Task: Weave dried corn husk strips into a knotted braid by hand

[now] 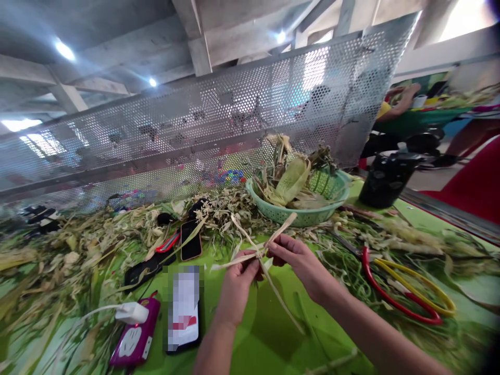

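Both my hands meet over the green tabletop point(269, 323), pinching a small woven piece of dried corn husk strips point(259, 254). My left hand point(239, 278) grips it from the lower left, thumb on top. From the right, my right hand point(289, 254) pinches a strip close to the crossing point. Loose strip ends stick out in several directions: one up to the right, one up to the left, one to the left, and a long one hangs down to the right. My fingers partly cover the crossing.
A green plastic basket point(289, 214) holds corn husks. Scissors point(402, 291) with red and yellow handles lie at the right. Phones point(183, 312) and a purple power bank point(135, 333) are at the left. A black cup point(386, 179) stands behind right. Husk scraps point(78, 271) surround a perforated metal divider point(195, 125).
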`<action>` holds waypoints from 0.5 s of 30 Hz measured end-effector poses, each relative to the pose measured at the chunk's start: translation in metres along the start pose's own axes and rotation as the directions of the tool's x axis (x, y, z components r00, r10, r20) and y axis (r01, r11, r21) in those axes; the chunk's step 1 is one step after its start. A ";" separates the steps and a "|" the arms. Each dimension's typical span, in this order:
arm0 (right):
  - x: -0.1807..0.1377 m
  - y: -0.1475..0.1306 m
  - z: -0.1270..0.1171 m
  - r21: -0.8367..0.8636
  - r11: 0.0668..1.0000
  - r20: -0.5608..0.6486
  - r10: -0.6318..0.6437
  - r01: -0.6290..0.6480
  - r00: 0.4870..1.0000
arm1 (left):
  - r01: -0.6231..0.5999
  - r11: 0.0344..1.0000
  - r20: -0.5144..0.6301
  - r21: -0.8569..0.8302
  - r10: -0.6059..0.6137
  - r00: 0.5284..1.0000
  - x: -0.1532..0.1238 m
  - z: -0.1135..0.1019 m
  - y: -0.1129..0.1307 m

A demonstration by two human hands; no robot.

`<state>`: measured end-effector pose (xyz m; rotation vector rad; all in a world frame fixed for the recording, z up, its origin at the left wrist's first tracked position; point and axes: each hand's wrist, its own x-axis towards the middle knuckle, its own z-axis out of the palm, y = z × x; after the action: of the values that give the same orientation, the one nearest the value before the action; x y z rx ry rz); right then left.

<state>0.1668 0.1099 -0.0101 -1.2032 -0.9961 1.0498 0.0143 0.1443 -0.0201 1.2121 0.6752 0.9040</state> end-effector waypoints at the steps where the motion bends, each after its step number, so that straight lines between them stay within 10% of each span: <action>1: -0.001 0.000 0.002 0.003 1.000 0.048 0.006 -0.006 0.999 | -0.011 1.000 -0.029 0.011 0.012 1.000 0.001 -0.001 -0.001; 6: -0.003 0.012 0.012 0.024 0.999 0.231 -0.032 0.027 0.972 | 0.001 0.999 -0.120 0.054 0.005 0.993 0.003 -0.005 -0.006; 15: -0.005 0.014 0.008 -0.496 0.824 0.146 -0.232 0.274 0.962 | 0.024 0.995 -0.153 0.092 -0.010 0.988 0.004 -0.008 -0.004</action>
<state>0.1569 0.1075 -0.0232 -1.4096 -1.5197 0.6349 0.0106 0.1514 -0.0259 1.2264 0.8571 0.9662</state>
